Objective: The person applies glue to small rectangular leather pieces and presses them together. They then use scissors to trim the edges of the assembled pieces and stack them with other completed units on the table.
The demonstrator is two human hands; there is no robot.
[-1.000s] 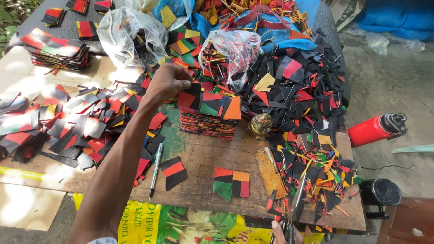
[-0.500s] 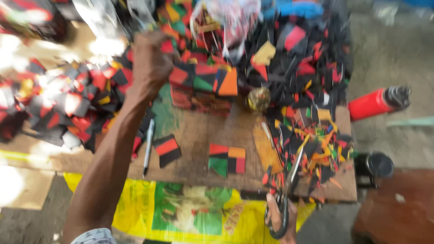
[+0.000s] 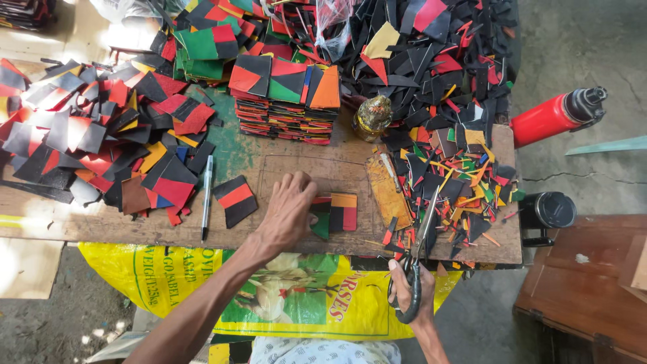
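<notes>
The wooden worktop (image 3: 296, 168) runs across the scene, its far half buried under cut pieces. To the far right a big heap of black, red and yellow offcuts (image 3: 431, 54) spills toward the near edge; to the left lies a spread of loose patchwork panels (image 3: 94, 148), red, black and yellow. Between them, at the far middle, stand stacked finished squares (image 3: 286, 101), and just right of the stack a small jar (image 3: 372, 116). Below the near edge hangs a yellow printed sack (image 3: 296, 296). Off the worktop to the right lie a red bottle (image 3: 549, 118) and a dark cup (image 3: 549, 210).

A second ago the left hand (image 3: 286, 216) was stretched to the far side, on the stacks; now it has come back near and lies flat, fingers loosely spread, on the left part of a small patchwork square (image 3: 339, 212) of green, red, black and orange in the near middle. It looks as though the reach is over and this square is now the piece in hand. The right hand (image 3: 408, 286) hangs below the near edge, its grip closed through the handles of scissors (image 3: 419, 259), blades pointing up over the edge. A striped red-and-black piece (image 3: 235, 200) and a pen (image 3: 206, 195) lie left of the pressed square.
</notes>
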